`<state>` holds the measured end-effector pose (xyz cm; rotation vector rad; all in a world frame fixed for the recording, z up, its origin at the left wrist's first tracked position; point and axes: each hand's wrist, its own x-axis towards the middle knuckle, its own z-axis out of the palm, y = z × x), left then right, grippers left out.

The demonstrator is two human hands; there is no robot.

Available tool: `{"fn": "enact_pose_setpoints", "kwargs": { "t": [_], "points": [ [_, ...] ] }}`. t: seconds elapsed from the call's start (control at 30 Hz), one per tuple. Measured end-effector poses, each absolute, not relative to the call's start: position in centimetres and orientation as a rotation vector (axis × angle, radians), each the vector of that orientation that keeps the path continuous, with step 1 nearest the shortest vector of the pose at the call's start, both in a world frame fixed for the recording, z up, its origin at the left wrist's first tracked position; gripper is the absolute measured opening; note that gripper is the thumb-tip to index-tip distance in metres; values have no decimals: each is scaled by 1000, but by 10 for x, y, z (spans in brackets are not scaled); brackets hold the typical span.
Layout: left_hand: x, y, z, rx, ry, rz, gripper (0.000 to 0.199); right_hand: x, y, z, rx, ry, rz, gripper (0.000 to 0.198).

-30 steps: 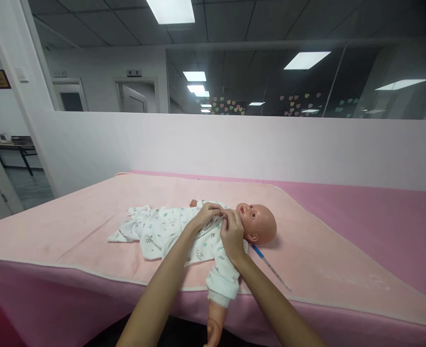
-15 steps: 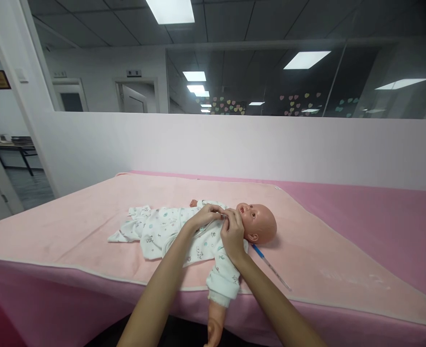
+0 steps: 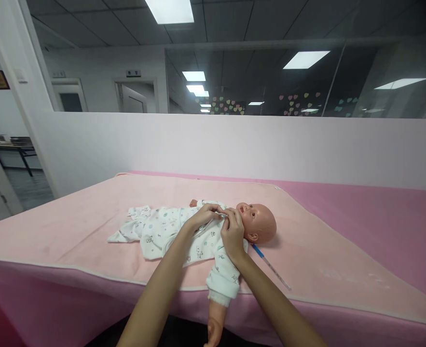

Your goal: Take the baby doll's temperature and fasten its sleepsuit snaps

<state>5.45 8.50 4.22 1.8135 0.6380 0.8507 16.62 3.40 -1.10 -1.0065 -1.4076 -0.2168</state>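
A baby doll [image 3: 262,223] lies on its back, its head to the right and one arm hanging over the near table edge. It wears a white printed romper [image 3: 164,226] with a front opening along the chest. My left hand [image 3: 207,215] pinches the romper's edge near the neck. Close beside it, my right hand [image 3: 232,233] is closed on the same edge just below the doll's chin. The fingertips of both hands nearly meet, and they cover the bit of cloth between them. By the doll's shoulder lies a thermometer [image 3: 270,266] with a blue end.
A peach blanket [image 3: 71,217] covers much of the table, over a pink cloth [image 3: 397,217] that shows at the right and along the front. Behind the table stands a white half wall [image 3: 234,149] with glass above. A desk [image 3: 15,147] is visible far left.
Both hands stay at the collar with only tiny finger movement; a little more white cloth edge shows between the fingertips. The doll and thermometer have not moved.
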Motion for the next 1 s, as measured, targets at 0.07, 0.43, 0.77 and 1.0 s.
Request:
{"fn": "enact_pose_setpoints", "kwargs": {
  "t": [0.07, 0.43, 0.77, 1.0],
  "points": [
    [54, 84, 44, 1829, 643, 853, 13, 166, 34, -11, -1007, -1406, -210, 30],
    [54, 84, 41, 1935, 697, 865, 13, 166, 36, -12, -1011, -1418, -197, 29],
    [55, 88, 38, 1811, 604, 853, 12, 165, 33, -11, -985, -1453, -257, 28],
    [56, 92, 34, 1679, 592, 951, 11, 163, 29, -7, -998, -1606, -309, 17]
  ]
}}
